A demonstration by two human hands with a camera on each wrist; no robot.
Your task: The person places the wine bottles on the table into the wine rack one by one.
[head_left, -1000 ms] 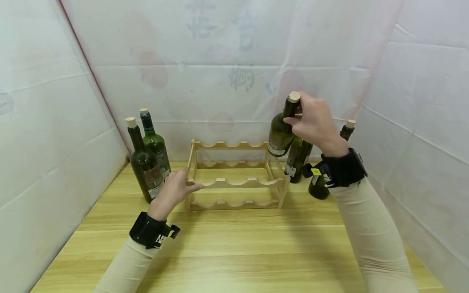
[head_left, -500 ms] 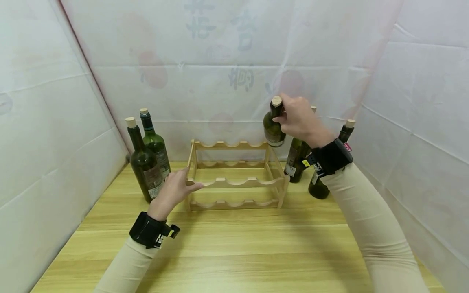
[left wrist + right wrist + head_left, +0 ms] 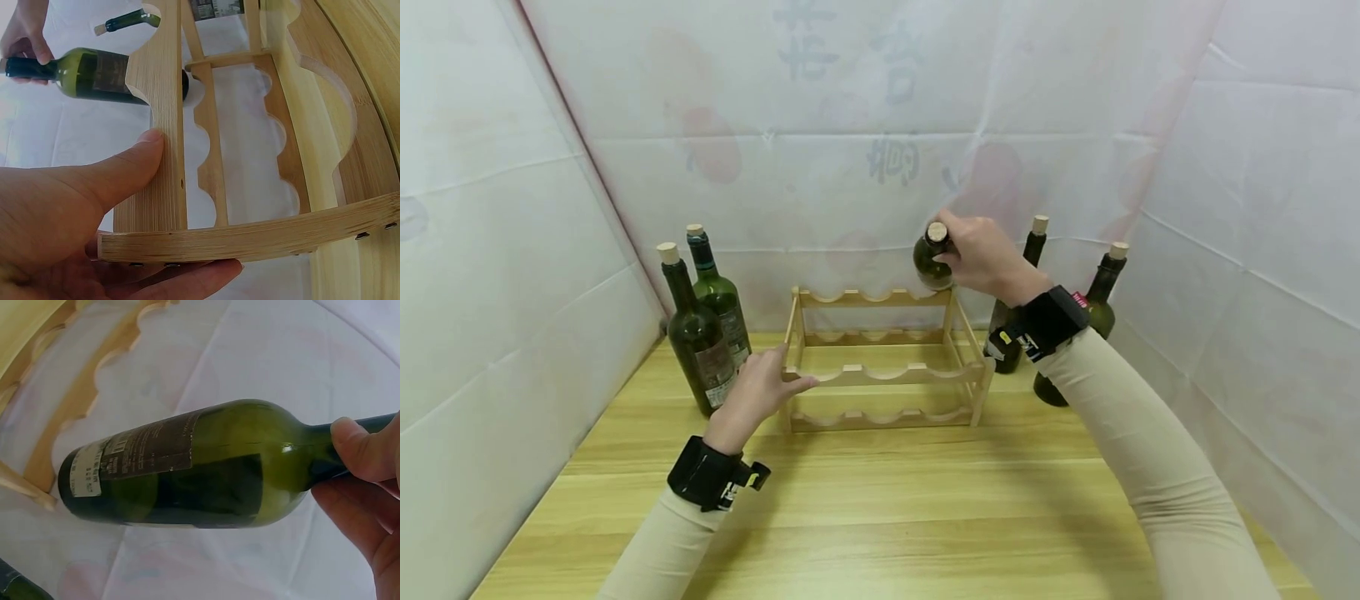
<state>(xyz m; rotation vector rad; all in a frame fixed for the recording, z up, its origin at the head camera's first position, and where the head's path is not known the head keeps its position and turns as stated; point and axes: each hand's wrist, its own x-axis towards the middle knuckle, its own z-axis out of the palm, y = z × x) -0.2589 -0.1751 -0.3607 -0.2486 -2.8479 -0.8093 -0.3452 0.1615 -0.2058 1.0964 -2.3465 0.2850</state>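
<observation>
Green bottle (image 3: 215, 465) by the neck
My right hand (image 3: 987, 257) pinches it near the wooden rack (image 3: 880, 377), whose corner my left hand (image 3: 756, 388) grips.

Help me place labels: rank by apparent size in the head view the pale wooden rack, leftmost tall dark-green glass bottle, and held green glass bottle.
Wooden rack
Leftmost bottle
Held bottle, partly hidden by the right hand

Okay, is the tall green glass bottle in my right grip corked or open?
Corked: the head view shows a pale, round cork stopper topping the tall green glass bottle that the right grip holds.
</observation>
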